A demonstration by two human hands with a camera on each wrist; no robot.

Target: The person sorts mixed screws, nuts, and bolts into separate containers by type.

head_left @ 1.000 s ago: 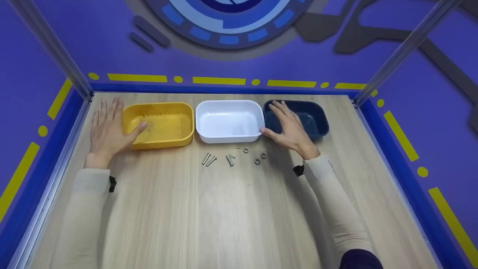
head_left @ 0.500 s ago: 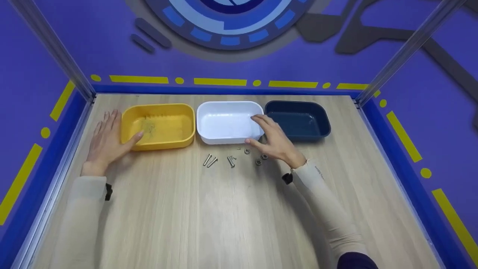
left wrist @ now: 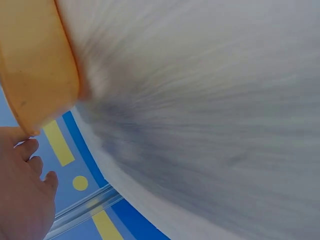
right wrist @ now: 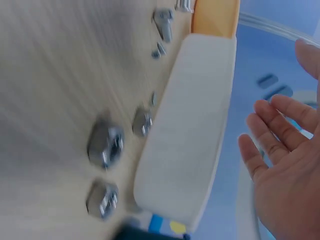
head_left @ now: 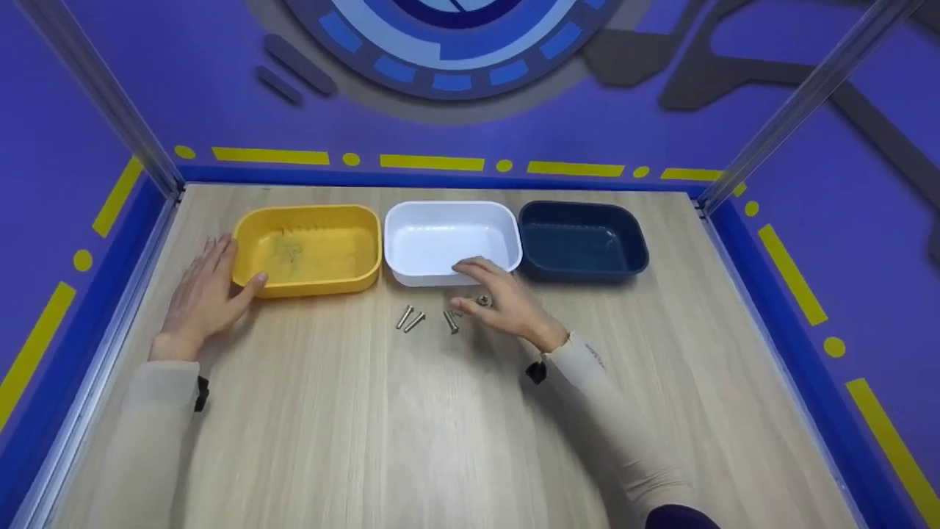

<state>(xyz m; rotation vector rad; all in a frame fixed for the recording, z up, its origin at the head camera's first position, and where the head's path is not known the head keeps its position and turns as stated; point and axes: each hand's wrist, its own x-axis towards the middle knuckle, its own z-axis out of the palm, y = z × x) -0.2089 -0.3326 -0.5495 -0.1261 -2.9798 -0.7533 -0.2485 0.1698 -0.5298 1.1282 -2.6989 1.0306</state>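
My left hand (head_left: 202, 294) lies along the left end of a yellow bin (head_left: 308, 283), its thumb at the near corner and the fingers loosely extended. In the left wrist view a fingertip meets that bin's edge. Above the wood, just in front of a white bin (head_left: 411, 278), hovers my right hand (head_left: 507, 305), fingers relaxed and holding nothing. Several bolts (head_left: 414, 322) lie left of it. Beneath it is a hex nut (head_left: 483, 300); more hex nuts (right wrist: 106, 144) appear in the right wrist view, along with a tiny screw (right wrist: 159, 51). The head view hides part of this hardware behind the hand.
A dark blue bin (head_left: 584, 272) stands right of the white one, completing a row along the back of the wooden table (head_left: 382, 441). Purple-blue panels with metal corner posts (head_left: 800, 103) enclose the back and sides.
My right hand has moved left and nearer, from over the dark blue bin to above the nuts. The left hand has slid slightly nearer and left along the yellow bin.
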